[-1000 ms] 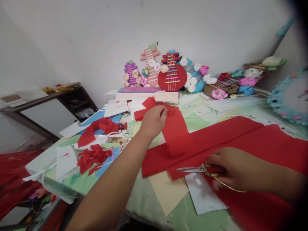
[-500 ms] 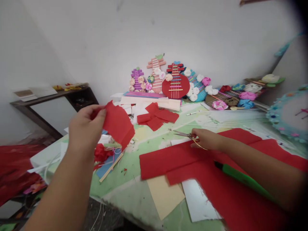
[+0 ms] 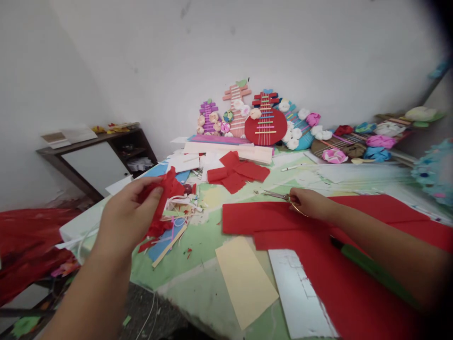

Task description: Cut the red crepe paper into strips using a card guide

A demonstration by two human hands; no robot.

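At the left, my left hand (image 3: 130,215) pinches a piece of red crepe paper (image 3: 163,198) between thumb and fingers, above a heap of scraps. My right hand (image 3: 311,204) grips a small pair of scissors (image 3: 278,194) by the handles, the blades pointing left over the table. Below that hand lies a large folded sheet of red crepe paper (image 3: 269,219), spreading to the right edge. Several cut red pieces (image 3: 235,177) lie in a loose pile at the middle of the table. A green-handled tool with a black tip (image 3: 371,269) rests on the red sheet under my right forearm.
Decorated lute shapes (image 3: 266,125) with paper flowers stand against the wall. A cream paper sheet (image 3: 246,283) and a white card with drawn lines (image 3: 299,293) lie near the front edge. Paper scraps (image 3: 179,212) litter the left side. A dark cabinet (image 3: 95,160) stands behind left.
The red piece in my left hand was spread broad and flat; now it is narrower and crumpled. The large red sheet's left end has shifted, showing more of the cream paper and white card.
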